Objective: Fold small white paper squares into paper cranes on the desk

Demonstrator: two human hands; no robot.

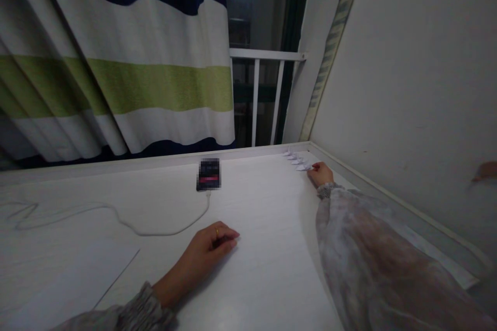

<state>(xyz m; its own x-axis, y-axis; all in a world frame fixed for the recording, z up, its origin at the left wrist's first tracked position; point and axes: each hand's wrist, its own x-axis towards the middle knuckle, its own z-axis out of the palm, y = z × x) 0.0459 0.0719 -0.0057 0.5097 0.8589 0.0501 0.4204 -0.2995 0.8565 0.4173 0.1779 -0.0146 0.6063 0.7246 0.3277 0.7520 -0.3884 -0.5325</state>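
The dark phone (208,175) lies on the white bench (264,289), its screen pixelated. Well to the right of the phone, and about level with it, small white folded paper pieces (304,167) stand close together in a slanting row; there look to be at least four, though they are too small to count surely. The right hand (320,173) is at the near end of this row, to the right of the phone. Its thumb and fingers are drawn together at the edge of the nearest piece; whether they pinch it or merely touch it, I cannot tell.

The left hand (205,251) rests on its side nearer the viewer than the phone, loosely curled, the thumb slightly apart from the forefinger and nothing visible between them. It wears a gold ring (217,231).

From the phone's near end a white cable (155,234) curves away to the phone's left. A white sheet (83,274) lies nearer and left of the phone. Beyond the phone hangs a striped curtain (135,88), with a white railing (267,55) beyond it to the phone's right.
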